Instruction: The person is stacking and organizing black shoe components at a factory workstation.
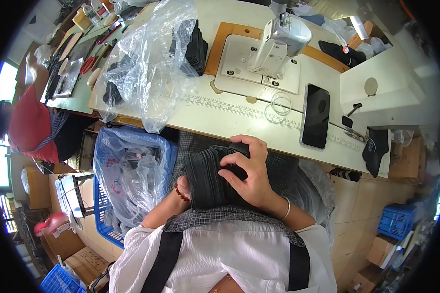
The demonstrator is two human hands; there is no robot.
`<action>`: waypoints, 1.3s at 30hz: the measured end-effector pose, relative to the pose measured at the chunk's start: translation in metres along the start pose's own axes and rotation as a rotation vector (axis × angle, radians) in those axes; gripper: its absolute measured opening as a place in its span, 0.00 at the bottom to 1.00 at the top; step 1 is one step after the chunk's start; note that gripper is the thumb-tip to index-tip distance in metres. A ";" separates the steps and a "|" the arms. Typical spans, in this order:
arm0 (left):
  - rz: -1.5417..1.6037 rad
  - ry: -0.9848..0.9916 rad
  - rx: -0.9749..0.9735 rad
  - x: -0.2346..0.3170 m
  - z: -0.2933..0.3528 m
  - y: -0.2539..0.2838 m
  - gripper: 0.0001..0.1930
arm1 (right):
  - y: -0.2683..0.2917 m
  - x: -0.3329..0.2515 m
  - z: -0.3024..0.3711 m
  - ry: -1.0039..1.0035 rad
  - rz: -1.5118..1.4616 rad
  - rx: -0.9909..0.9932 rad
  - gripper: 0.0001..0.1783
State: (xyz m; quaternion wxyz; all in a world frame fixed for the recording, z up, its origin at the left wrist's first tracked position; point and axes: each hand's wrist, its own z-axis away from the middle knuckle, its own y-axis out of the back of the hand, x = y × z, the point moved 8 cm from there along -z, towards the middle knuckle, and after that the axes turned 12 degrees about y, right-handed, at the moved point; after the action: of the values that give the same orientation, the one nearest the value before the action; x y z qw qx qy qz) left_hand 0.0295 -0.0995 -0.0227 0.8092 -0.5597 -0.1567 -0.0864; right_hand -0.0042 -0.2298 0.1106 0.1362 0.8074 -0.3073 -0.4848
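Stack of black pieces (pixel 205 178): over our lap, below the counter (pixel 220 122). Right hand (pixel 252 171): spread, curled over it. Left hand (pixel 182 188): at its left side, closure untellable. Step, we judge: leafing; next calls for steady support.

Beige tiled floor (pixel 349 219), pale sewing table (pixel 239 124) spanning the upper middle, light green workbench (pixel 80 101) to its left, whitish wall (pixel 27 28) behind, bright window (pixel 5 82) at far left.
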 end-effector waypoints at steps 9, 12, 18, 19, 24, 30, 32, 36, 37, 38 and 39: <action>-0.038 0.007 0.016 -0.002 0.001 0.002 0.59 | 0.002 -0.012 -0.002 0.089 0.140 0.009 0.10; -0.091 -0.045 -0.011 0.007 -0.001 -0.013 0.60 | 0.003 -0.011 -0.003 0.058 0.063 0.015 0.10; -0.073 0.002 0.046 0.002 0.003 -0.007 0.59 | 0.002 -0.007 -0.002 0.045 0.067 0.011 0.11; -0.073 0.002 0.046 0.002 0.002 -0.005 0.59 | 0.002 -0.007 -0.001 0.041 0.067 0.007 0.11; -0.063 0.001 -0.019 -0.001 -0.002 -0.002 0.60 | 0.002 -0.007 -0.001 0.032 0.067 0.004 0.11; -0.054 -0.019 -0.053 -0.001 -0.002 0.000 0.60 | 0.001 -0.008 -0.002 0.022 0.065 0.002 0.10; -0.046 -0.007 -0.032 -0.002 -0.001 0.003 0.59 | 0.002 -0.009 -0.003 0.003 0.085 0.014 0.11; -0.029 0.018 -0.024 -0.006 0.000 0.011 0.59 | 0.002 -0.014 -0.004 0.067 0.128 0.026 0.11; -0.028 0.018 -0.023 -0.006 -0.001 0.011 0.59 | 0.001 -0.013 -0.003 0.087 0.139 0.010 0.10; -0.030 0.016 -0.039 -0.005 -0.001 0.009 0.59 | 0.000 -0.014 -0.003 0.106 0.150 -0.007 0.09; -0.032 0.013 -0.055 -0.004 -0.001 0.007 0.59 | 0.001 -0.014 -0.002 0.106 0.150 -0.007 0.09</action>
State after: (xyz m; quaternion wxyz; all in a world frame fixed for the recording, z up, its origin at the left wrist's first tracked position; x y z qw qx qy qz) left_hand 0.0279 -0.0981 -0.0312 0.7930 -0.5786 -0.1578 -0.1073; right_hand -0.0072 -0.2221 0.1221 0.1910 0.8062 -0.3575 -0.4309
